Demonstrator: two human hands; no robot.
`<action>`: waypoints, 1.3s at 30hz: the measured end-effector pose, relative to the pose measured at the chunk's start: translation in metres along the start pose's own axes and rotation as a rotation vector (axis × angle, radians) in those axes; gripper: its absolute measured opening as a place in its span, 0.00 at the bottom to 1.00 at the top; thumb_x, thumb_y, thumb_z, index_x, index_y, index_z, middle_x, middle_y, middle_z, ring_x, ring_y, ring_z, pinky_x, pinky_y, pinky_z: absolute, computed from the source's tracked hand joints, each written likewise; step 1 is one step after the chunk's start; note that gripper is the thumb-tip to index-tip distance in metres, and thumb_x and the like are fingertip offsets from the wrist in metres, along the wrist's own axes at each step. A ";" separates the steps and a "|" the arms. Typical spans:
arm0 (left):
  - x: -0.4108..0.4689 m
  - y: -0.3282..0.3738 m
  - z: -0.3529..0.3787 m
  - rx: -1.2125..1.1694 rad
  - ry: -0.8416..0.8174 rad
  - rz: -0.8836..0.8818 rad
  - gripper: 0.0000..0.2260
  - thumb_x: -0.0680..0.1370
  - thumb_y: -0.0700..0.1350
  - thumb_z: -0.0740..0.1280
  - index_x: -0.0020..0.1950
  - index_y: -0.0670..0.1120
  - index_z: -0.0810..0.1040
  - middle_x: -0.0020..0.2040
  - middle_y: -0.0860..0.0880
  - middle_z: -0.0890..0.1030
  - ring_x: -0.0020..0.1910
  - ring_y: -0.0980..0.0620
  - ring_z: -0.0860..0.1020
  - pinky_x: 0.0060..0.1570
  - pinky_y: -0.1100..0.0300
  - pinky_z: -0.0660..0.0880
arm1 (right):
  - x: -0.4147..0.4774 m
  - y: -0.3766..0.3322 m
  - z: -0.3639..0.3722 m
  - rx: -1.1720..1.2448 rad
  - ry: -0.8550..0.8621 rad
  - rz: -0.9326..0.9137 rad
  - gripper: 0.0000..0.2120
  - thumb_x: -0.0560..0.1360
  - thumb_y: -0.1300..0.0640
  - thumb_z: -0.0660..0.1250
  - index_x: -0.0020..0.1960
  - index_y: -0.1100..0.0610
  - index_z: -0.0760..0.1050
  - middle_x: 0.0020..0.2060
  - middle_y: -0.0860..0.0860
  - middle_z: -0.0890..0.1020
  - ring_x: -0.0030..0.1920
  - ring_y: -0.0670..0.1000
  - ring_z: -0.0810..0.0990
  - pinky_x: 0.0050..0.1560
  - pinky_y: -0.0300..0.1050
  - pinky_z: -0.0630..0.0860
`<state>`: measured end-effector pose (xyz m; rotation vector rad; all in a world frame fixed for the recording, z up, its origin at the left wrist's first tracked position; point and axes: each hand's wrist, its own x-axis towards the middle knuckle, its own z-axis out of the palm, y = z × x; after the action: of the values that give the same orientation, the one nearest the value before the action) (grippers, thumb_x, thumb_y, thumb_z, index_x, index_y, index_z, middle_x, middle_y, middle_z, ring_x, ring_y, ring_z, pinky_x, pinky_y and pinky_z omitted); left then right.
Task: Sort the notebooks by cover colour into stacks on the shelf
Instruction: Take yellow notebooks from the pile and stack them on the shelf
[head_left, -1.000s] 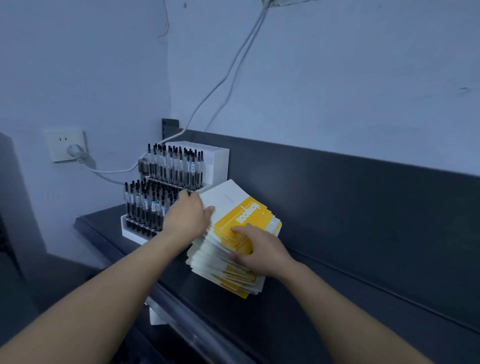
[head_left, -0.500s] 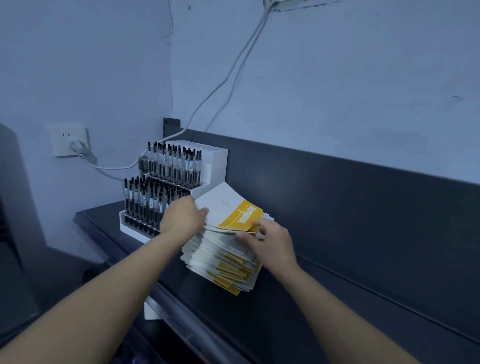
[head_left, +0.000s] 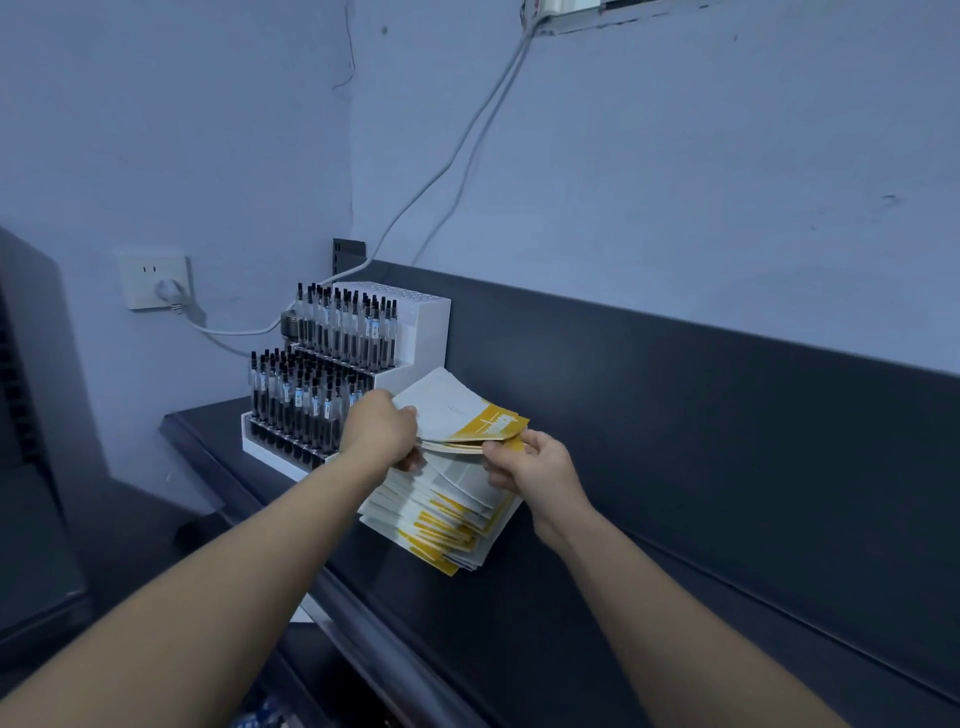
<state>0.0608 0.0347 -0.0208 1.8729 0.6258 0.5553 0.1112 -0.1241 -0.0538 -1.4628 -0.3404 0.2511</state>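
Stack of white-and-yellow notebooks (head_left: 441, 519) sits on the dark shelf (head_left: 597, 597), just right of a white stepped pen rack (head_left: 337, 374); covers fanned unevenly, not squared. Top few notebooks (head_left: 460, 413) held up off the stack, bowed, far edge tilted upward. Left hand (head_left: 382, 434) grips their left edge, fingers curled round it. Right hand (head_left: 537, 467) pinches the right edge at the yellow band, fingers clamped on the covers. Wall socket (head_left: 153, 280) with white plug on the left wall, beyond the rack.

Bare forearms (head_left: 234, 571) from the lower edge up to a bare left hand (head_left: 382, 434) and right hand (head_left: 537, 470)
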 end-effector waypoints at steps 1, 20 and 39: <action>-0.004 0.000 0.000 0.028 0.007 0.013 0.02 0.82 0.40 0.59 0.54 0.43 0.69 0.35 0.40 0.78 0.25 0.45 0.77 0.39 0.45 0.80 | -0.002 -0.002 -0.001 0.039 -0.024 0.032 0.11 0.74 0.62 0.69 0.56 0.62 0.77 0.47 0.53 0.83 0.47 0.50 0.80 0.48 0.44 0.79; -0.033 -0.008 -0.003 0.230 0.038 0.083 0.10 0.81 0.43 0.61 0.44 0.39 0.74 0.43 0.42 0.78 0.31 0.46 0.80 0.29 0.59 0.73 | -0.022 -0.003 -0.003 0.064 0.008 0.169 0.13 0.80 0.66 0.60 0.60 0.53 0.71 0.53 0.51 0.80 0.53 0.54 0.81 0.43 0.47 0.80; -0.111 0.000 0.018 -0.023 -0.071 0.175 0.06 0.82 0.40 0.56 0.54 0.44 0.72 0.50 0.45 0.78 0.41 0.45 0.77 0.44 0.46 0.80 | -0.094 0.000 -0.050 -0.191 0.218 -0.168 0.20 0.77 0.61 0.66 0.67 0.49 0.69 0.50 0.50 0.83 0.50 0.51 0.81 0.47 0.49 0.79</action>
<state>-0.0118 -0.0490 -0.0375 1.9285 0.4102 0.6037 0.0428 -0.2048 -0.0638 -1.6224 -0.3141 -0.0784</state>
